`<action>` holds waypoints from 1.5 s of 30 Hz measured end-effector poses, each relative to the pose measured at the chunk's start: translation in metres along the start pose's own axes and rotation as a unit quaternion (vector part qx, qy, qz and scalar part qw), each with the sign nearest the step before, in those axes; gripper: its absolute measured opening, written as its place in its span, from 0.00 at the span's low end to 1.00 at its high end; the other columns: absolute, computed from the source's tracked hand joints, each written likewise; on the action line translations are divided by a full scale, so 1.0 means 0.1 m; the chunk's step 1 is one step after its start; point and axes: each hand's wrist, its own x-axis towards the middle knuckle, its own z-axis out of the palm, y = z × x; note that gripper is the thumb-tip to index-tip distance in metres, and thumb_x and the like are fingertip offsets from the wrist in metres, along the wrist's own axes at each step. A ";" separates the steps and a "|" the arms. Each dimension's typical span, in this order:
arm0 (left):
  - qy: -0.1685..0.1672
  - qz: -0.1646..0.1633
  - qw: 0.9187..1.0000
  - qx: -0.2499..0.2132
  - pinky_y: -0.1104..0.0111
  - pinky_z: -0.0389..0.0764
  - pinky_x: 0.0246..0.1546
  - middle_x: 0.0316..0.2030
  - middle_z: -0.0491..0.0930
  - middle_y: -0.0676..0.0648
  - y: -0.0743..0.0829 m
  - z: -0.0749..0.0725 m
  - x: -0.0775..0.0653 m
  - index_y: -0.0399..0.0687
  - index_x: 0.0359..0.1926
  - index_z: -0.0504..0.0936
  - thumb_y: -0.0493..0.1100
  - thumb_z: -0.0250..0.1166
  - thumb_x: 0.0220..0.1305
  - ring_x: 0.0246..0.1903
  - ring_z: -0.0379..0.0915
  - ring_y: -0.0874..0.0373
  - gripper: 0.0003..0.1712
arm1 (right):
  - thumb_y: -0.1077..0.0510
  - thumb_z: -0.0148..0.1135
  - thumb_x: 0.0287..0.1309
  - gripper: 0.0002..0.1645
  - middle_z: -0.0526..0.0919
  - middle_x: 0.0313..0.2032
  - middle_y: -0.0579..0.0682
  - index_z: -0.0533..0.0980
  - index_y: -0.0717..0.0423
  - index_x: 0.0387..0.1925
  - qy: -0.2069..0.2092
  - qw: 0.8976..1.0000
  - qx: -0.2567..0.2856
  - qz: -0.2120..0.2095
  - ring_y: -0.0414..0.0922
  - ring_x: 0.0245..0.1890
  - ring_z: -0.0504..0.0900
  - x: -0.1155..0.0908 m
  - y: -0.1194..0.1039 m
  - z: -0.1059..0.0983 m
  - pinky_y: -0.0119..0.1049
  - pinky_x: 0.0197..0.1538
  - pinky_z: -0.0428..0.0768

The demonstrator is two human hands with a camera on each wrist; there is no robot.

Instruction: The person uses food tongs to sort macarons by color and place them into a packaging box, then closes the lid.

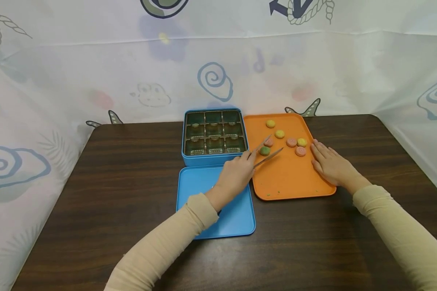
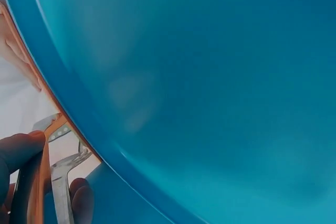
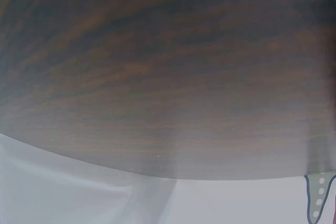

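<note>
My left hand (image 1: 236,173) grips metal tongs (image 1: 269,158), their arms spread over the orange tray (image 1: 289,180). Between the tips is a green macaron (image 1: 264,151), with a pink macaron (image 1: 268,142) close behind it; whether the tips touch either I cannot tell. Further pink and yellow macarons (image 1: 279,134) lie nearby on the tray. Flat along the tray's right edge rests my right hand (image 1: 331,165), fingers straight. In the left wrist view, the thumb and fingers (image 2: 82,203) hold the tongs (image 2: 62,190). The right wrist view misses the right hand.
A blue box (image 1: 213,160) with a divided insert of several compartments stands left of the orange tray. In front of it lies a shallow blue tray or lid (image 1: 227,226), under my left forearm. Crumbs dot the orange tray. The dark wooden table (image 1: 124,182) meets a patterned cloth behind.
</note>
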 end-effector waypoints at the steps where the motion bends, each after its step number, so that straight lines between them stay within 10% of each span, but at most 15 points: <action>1: -0.003 0.002 1.000 0.001 0.71 0.81 0.25 0.55 0.77 0.46 0.00 0.00 0.00 0.45 0.64 0.70 0.50 0.61 0.64 0.38 0.83 0.57 0.30 | 0.46 0.32 0.73 0.39 0.37 0.74 0.64 0.39 0.67 0.73 0.001 1.000 0.000 -0.001 0.61 0.74 0.40 0.00 0.00 0.00 0.58 0.73 0.42; 27: -0.043 -0.007 0.999 0.001 0.74 0.78 0.19 0.60 0.74 0.44 0.08 0.05 0.06 0.41 0.65 0.68 0.49 0.56 0.68 0.24 0.80 0.61 0.29 | 0.47 0.33 0.73 0.39 0.38 0.74 0.64 0.40 0.68 0.72 0.011 1.000 0.004 -0.008 0.61 0.74 0.41 -0.01 0.01 0.01 0.59 0.72 0.43; 45: -0.008 0.072 0.997 0.014 0.73 0.77 0.21 0.47 0.80 0.46 0.10 0.05 0.02 0.45 0.61 0.73 0.39 0.52 0.71 0.23 0.76 0.59 0.19 | 0.46 0.33 0.73 0.39 0.36 0.74 0.63 0.39 0.66 0.73 0.004 1.000 0.010 -0.001 0.61 0.74 0.40 0.01 0.03 0.01 0.59 0.73 0.43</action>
